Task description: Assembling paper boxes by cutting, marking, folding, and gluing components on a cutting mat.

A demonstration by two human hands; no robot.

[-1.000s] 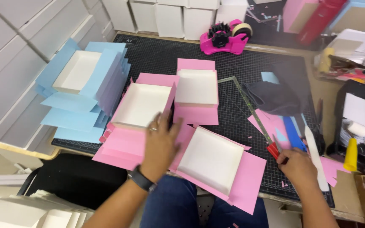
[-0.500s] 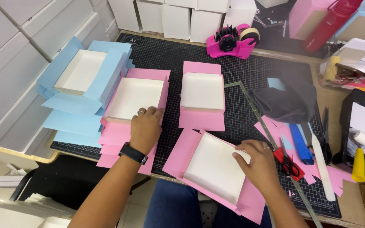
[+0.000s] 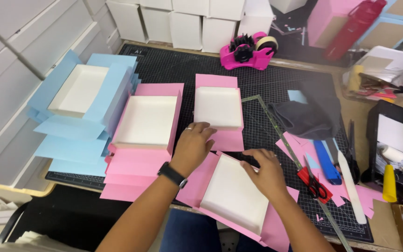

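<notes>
A white shallow box tray [image 3: 233, 193] lies on a pink paper sheet [image 3: 276, 228] at the near edge of the black cutting mat [image 3: 173, 70]. My right hand [image 3: 266, 169] rests flat on the tray's far right corner, fingers spread over its rim. My left hand [image 3: 193, 144], with a dark watch at the wrist, presses on the pink paper at the tray's far left, between it and a stack of pink-wrapped trays [image 3: 146, 122]. Another white tray on pink paper [image 3: 218, 108] sits just beyond both hands.
A stack of blue sheets with a white tray [image 3: 78, 91] lies at the left. A metal ruler [image 3: 283, 135], red scissors [image 3: 314, 183], a blue cutter [image 3: 326, 162], a white bone folder [image 3: 350, 185] and a dark cloth [image 3: 311, 114] sit at the right. A pink tape dispenser [image 3: 249, 50] stands at the back.
My right hand left the scissors area and came onto the near tray's far corner. My left hand slid from the pink stack rightward onto the paper beside that tray.
</notes>
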